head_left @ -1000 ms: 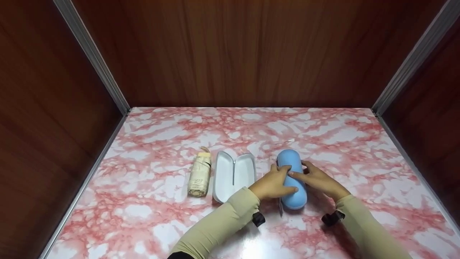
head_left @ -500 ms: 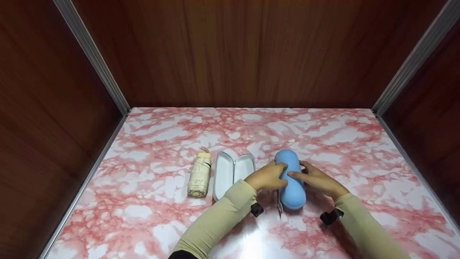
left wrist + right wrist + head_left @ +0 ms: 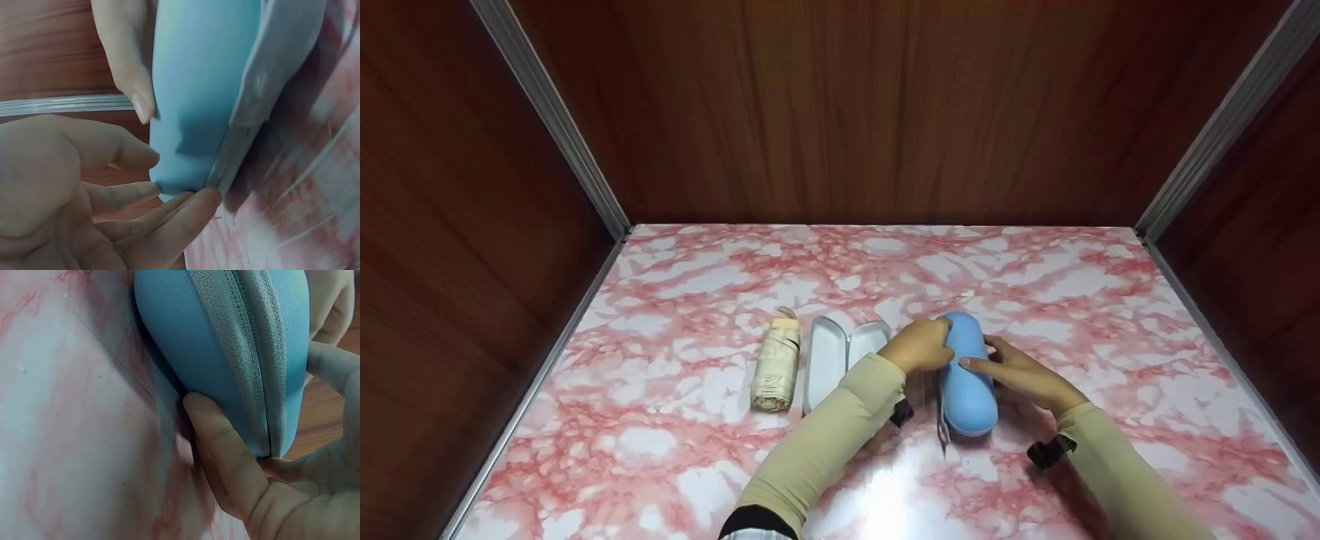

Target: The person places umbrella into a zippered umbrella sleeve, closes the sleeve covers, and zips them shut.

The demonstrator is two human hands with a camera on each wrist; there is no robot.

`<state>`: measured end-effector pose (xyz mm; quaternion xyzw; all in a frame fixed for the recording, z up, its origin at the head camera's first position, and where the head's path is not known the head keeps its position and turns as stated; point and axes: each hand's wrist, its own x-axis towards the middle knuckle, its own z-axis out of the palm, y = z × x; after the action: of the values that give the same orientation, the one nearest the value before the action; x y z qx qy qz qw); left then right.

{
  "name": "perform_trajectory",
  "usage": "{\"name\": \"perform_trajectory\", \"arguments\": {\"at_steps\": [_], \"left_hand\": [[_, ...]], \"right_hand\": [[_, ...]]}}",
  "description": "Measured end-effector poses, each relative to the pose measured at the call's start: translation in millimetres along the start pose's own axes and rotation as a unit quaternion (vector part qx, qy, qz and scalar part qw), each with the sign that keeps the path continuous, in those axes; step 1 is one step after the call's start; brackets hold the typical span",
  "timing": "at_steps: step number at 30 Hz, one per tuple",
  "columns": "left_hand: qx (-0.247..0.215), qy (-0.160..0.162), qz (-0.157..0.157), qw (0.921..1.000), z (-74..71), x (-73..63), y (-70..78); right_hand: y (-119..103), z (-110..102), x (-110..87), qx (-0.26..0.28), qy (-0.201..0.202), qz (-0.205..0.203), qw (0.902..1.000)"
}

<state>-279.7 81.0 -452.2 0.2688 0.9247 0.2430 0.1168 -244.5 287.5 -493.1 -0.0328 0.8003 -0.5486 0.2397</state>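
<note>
A blue zippered glasses case lies on the table, rounded at both ends. My right hand holds it from the right, thumb on top and fingers along the far side; the right wrist view shows those fingers beside the grey zipper band. My left hand grips the case near its upper left side. In the left wrist view the thumb and fingers close about one end by the zipper edge; a zipper pull cannot be made out. A grey fabric strip runs along that side.
Left of the blue case an open white glasses case lies partly behind my left forearm. Beside it is a folded beige umbrella. Dark wood panels enclose the marbled red-and-white table at the back and sides.
My left hand has moved from the top of the blue case up along its left side toward the far end, fingers curling in. The right hand has stayed almost in place.
</note>
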Motion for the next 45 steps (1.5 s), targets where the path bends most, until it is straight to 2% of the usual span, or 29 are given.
{"name": "perform_trajectory", "arguments": {"at_steps": [5, 12, 19, 25, 34, 45], "left_hand": [[0.029, 0.017, -0.009, 0.9994, -6.0, 13.8, -1.0], [0.022, 0.045, -0.022, 0.9985, -7.6, 28.5, -8.1], [0.042, 0.04, -0.049, 0.9971, -5.8, 42.2, -15.6], [0.057, 0.028, -0.072, 0.9954, -5.1, 51.5, -14.1], [0.039, -0.009, -0.11, 0.9931, -3.9, 52.5, -12.0], [0.028, -0.002, -0.129, 0.9913, -7.5, 50.3, -16.6]], "right_hand": [[-1, 1, 0.9, 0.006, -0.001, -0.001, 1.0], [0, 2, 0.9, 0.006, -0.004, -0.008, 0.9999], [0, 1, 0.6, -0.001, 0.007, -0.001, 1.0], [1, 1, 1.1, 0.0, 0.009, 0.001, 1.0], [1, 1, 0.8, -0.001, 0.006, -0.003, 1.0], [-1, 3, -0.9, 0.007, 0.002, -0.006, 1.0]]}}
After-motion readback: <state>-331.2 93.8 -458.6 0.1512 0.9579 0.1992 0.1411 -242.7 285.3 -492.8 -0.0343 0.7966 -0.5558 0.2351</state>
